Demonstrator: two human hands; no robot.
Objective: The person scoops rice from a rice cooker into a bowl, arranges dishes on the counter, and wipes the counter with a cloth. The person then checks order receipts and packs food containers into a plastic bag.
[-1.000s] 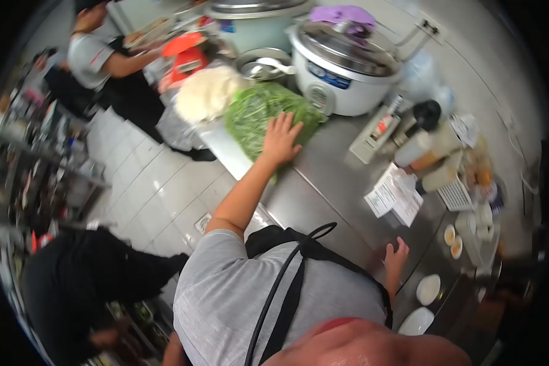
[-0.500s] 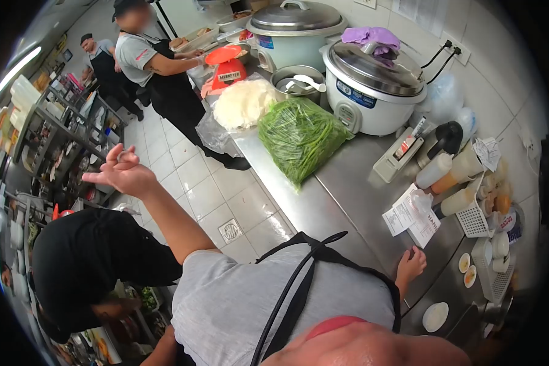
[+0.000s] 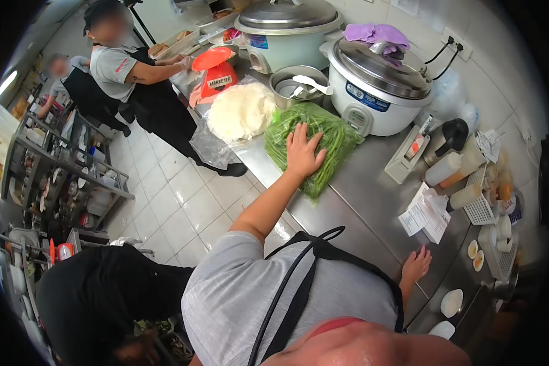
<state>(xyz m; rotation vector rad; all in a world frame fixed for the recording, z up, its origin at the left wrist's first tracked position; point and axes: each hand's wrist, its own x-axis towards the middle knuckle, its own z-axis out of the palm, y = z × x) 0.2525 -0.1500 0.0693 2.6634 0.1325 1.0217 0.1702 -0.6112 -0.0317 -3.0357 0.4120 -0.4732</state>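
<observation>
My left hand (image 3: 303,151) lies with fingers spread on top of a clear plastic bag of long green vegetables (image 3: 332,174), which look like string beans; it presses on the bag without wrapping round it. My right hand (image 3: 416,264) rests on the steel counter (image 3: 354,210), fingers apart and holding nothing. Close above it are the white paper slips (image 3: 422,218). Beyond the bag, a pale white mound (image 3: 241,113) sits on plastic film. A metal pot (image 3: 280,86) with a white ladle-like utensil across it stands behind the bag.
Two large rice cookers (image 3: 372,104) (image 3: 287,46) stand along the wall. A red scale (image 3: 216,73) is farther back, where a co-worker (image 3: 158,116) stands. Squeeze bottles (image 3: 443,169) and a white basket (image 3: 479,207) line the right. Another person in black (image 3: 110,299) bends close at my left.
My left hand has come down from a raised position at the left onto the bag of green vegetables. My right hand stays on the counter. The view has shifted slightly.
</observation>
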